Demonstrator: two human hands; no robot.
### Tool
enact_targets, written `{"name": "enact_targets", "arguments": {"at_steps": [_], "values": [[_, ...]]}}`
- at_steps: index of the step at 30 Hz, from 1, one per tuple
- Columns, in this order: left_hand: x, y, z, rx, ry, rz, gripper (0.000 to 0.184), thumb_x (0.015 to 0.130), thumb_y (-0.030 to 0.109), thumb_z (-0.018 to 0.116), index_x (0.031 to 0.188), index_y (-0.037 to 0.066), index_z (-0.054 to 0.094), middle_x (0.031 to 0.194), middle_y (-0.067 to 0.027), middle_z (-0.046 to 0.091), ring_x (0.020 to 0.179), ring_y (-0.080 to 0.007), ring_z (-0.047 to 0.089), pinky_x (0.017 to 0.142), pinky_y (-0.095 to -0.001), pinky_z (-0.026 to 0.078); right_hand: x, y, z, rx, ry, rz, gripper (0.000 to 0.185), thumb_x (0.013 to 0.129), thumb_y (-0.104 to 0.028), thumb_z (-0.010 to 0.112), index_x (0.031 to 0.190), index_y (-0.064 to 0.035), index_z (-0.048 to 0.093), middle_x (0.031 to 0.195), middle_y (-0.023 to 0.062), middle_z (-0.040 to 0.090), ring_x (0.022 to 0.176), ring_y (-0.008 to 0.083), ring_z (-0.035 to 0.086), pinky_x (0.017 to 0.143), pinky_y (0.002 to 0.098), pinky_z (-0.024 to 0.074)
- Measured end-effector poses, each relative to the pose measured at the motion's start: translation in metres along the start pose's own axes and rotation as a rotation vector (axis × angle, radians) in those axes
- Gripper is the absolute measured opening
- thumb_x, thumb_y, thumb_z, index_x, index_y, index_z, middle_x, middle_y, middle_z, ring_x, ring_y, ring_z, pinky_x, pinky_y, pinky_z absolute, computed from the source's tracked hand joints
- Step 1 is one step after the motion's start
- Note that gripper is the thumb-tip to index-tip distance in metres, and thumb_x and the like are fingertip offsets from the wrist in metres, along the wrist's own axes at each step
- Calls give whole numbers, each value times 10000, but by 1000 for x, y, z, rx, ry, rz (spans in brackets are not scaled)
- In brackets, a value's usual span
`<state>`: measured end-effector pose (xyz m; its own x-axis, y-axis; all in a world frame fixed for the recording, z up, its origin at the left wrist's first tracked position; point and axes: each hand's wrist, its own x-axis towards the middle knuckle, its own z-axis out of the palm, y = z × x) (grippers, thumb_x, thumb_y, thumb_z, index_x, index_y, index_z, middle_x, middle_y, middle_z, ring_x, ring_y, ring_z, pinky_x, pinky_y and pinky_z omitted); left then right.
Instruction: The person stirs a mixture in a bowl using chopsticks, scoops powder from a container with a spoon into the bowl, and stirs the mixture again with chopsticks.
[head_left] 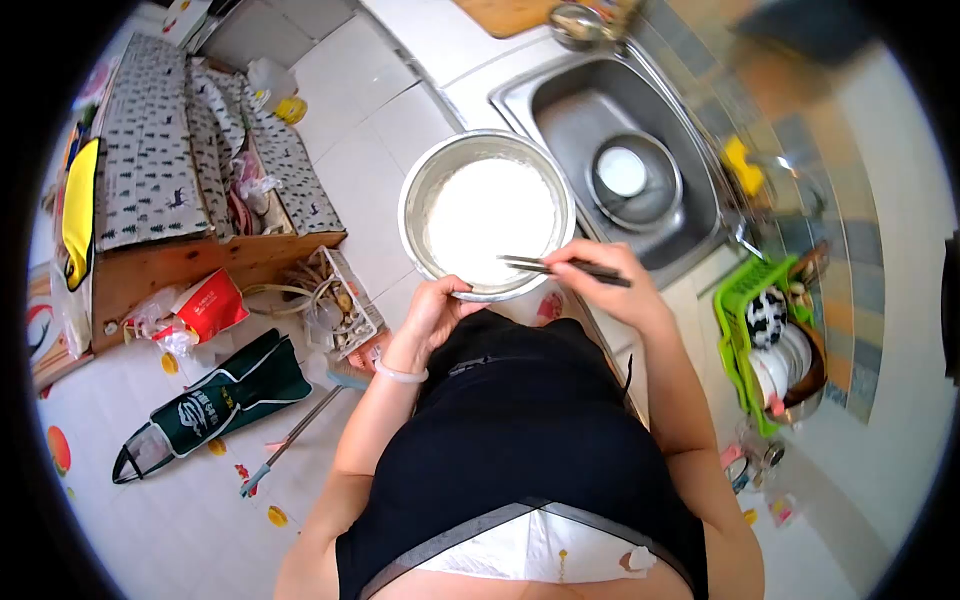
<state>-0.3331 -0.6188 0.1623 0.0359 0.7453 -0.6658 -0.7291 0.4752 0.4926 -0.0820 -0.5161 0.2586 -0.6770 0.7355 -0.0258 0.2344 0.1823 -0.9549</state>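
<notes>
Two dark slender chopsticks [575, 268] pinched in right hand [605, 280], left hand [437, 315] gripping round metal bowl [413, 225], smooth white contents [495, 215].

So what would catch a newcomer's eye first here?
Most likely the metal bowl near top center, its white contents glaring, with the left hand gripping its near rim and the right hand pointing dark chopsticks over it. Next, perhaps, the bright green rack of dishes to the right, and the red packet at left, above a dark green bag on the floor.
</notes>
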Motion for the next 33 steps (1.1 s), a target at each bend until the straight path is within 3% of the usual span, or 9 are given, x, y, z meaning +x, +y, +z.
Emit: {"name": "enact_targets", "arguments": {"at_steps": [5,8,11,13,17,23,27,31,33], "values": [[9,104,-41,-19,-6,82,325,871,-25,479,1132,-220,478,1087,-277,609,925,-318,683,781,-382,629,133,-16,47,-71,236,-38,138,912,-43,605,1014,23,671,841,95,694,752,116,633,667,240,481],[15,167,-82,-46,-2,44,370,867,-29,479,1179,-227,446,1119,-290,602,957,-324,680,790,-394,626,214,-34,106,-125,135,-231,159,909,-8,601,1049,19,672,898,131,700,781,166,665,695,267,499],[19,239,-111,-60,-3,121,393,865,-33,476,1203,-229,432,1125,-298,607,960,-328,683,800,-402,623,278,-61,140,-70,-114,-186,166,908,-37,627,1062,-1,680,941,136,716,831,180,689,744,268,515],[21,279,-129,-71,-6,165,401,865,-33,475,1214,-226,427,1122,-298,609,948,-330,687,800,-401,623,319,-78,135,-12,-245,38,163,924,-69,627,1055,-3,695,927,103,732,857,152,687,779,263,520],[37,345,-159,-142,18,145,448,859,-40,461,1260,-223,380,1142,-307,602,939,-345,689,811,-398,623,398,-98,129,53,-46,169,177,933,-70,608,1068,8,695,923,78,734,862,134,678,808,251,517],[87,445,-173,-239,-29,204,463,846,-55,454,1276,-208,373,1184,-298,576,984,-376,670,836,-437,614,549,-102,174,-153,30,-228,159,926,-53,604,1068,-3,654,942,114,673,845,191,651,757,277,500],[130,517,-176,-262,24,285,460,864,-26,460,1272,-221,377,1147,-302,603,949,-360,686,818,-402,622,647,-108,195,-91,-221,-437,108,912,-72,631,1009,-26,623,940,104,657,822,195,662,724,305,504],[165,592,-192,-313,66,315,432,864,-31,462,1251,-214,403,1168,-296,594,975,-357,677,837,-405,616,740,-149,158,-92,-552,-250,59,911,-86,638,938,-34,632,789,91,635,705,179,603,671,274,471],[178,624,-191,-321,100,315,413,866,-32,459,1237,-210,420,1173,-293,592,983,-354,673,845,-404,614,790,-165,137,-125,-508,-194,56,913,-83,634,929,-31,647,760,73,649,683,150,590,657,275,466]]}}
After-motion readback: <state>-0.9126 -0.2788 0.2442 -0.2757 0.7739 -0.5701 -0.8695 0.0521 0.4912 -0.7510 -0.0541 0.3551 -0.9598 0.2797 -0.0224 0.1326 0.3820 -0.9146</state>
